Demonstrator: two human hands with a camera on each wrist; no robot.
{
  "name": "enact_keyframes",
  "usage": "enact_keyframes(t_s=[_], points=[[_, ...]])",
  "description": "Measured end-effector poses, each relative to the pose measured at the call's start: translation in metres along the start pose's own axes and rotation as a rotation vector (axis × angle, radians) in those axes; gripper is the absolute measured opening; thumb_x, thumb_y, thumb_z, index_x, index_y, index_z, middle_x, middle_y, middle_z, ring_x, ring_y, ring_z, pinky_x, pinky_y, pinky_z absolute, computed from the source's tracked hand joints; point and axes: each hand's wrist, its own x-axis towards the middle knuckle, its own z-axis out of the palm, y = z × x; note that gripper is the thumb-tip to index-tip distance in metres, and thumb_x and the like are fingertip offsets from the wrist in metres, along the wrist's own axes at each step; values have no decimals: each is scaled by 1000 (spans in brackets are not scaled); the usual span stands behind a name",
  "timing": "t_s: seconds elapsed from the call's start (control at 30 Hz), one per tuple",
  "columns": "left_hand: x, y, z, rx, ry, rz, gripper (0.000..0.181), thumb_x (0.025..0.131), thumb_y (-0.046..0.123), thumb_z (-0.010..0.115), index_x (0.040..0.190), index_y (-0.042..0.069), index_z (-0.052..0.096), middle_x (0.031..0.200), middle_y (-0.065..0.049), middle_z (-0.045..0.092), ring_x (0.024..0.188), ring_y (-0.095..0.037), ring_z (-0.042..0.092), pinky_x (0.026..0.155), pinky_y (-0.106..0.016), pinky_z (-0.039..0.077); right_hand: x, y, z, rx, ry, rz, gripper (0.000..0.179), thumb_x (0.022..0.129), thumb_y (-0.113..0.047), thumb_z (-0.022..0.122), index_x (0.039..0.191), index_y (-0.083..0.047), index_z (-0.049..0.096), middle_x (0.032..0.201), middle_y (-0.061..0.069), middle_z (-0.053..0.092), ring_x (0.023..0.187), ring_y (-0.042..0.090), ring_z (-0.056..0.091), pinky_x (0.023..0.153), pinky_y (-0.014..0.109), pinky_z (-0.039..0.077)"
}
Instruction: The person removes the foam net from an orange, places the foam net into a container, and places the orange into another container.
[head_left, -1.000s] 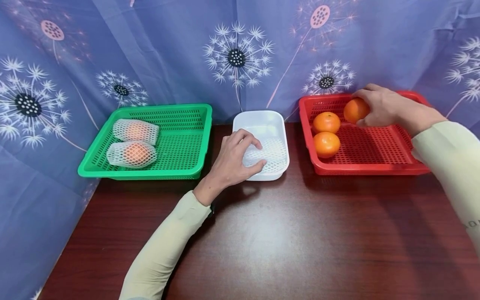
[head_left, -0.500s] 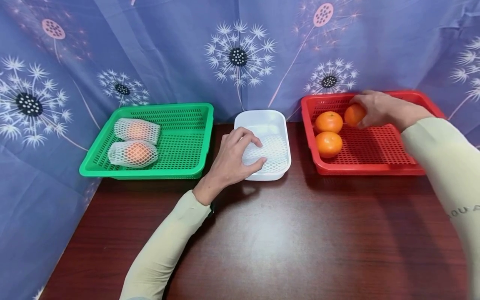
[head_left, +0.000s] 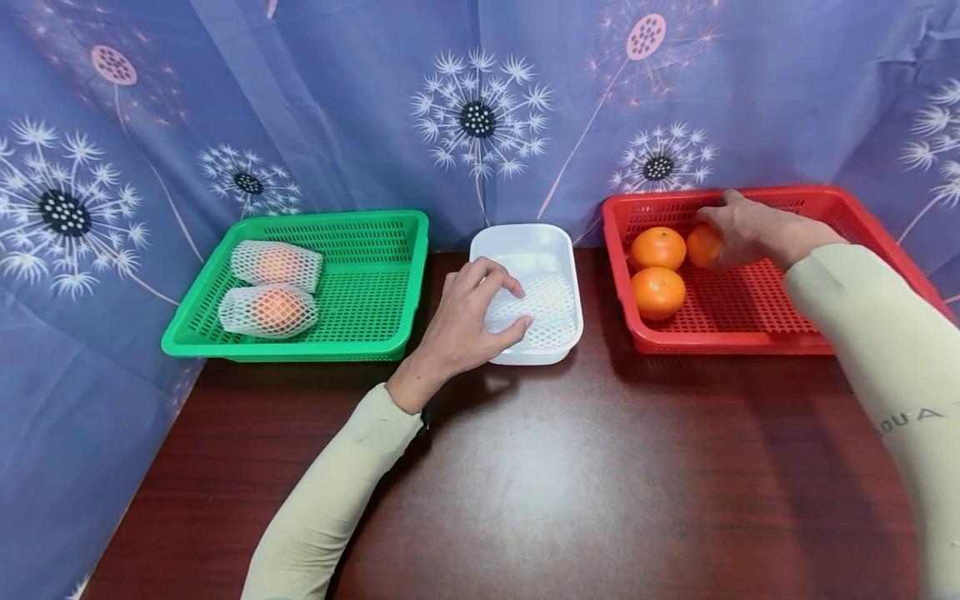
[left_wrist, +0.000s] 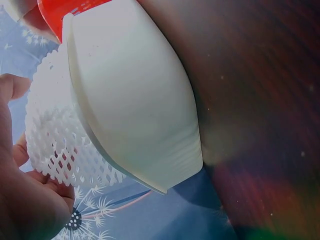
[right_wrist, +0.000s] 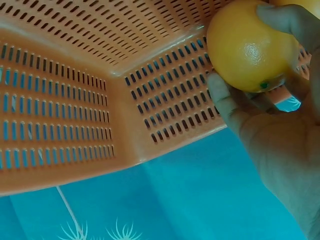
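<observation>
Right of the white tray (head_left: pixel 529 357), the right hand (head_left: pixel 753 231) curls its fingers round an orange (head_left: pixel 702 247): seemingly the picking step, calling for a steady lift. The left hand (head_left: pixel 467 323), fingers bent and parted, meets the net (head_left: pixel 546 312) in the tray, its hold unclear.

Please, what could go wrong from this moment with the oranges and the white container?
The round, smooth orange in the right hand might slip, or knock the two oranges beside it. The left hand, close to the foam netting in the white container, could perhaps drag it out.
</observation>
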Motion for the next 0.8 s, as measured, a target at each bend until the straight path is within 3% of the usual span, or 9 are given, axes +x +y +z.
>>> enact_keyframes(t_s=[0.53, 0.8], points=[[1, 0, -1, -14, 20, 1, 19, 91, 30, 75, 103, 16, 71, 111, -1, 61, 108, -20, 59, 91, -45, 42, 0, -3, 7, -12, -9, 1, 66, 75, -17, 87, 127, 8, 55, 112, 44, 40, 94, 51, 55, 82, 64, 55], [1, -1, -3, -16, 20, -3, 20, 91, 30, 75, 104, 16, 71, 112, -1, 61, 106, -21, 59, 91, -45, 42, 2, -5, 6, -31, -32, 1, 69, 73, -17, 88, 129, 7, 56, 113, 43, 42, 98, 52, 54, 88, 67, 52]])
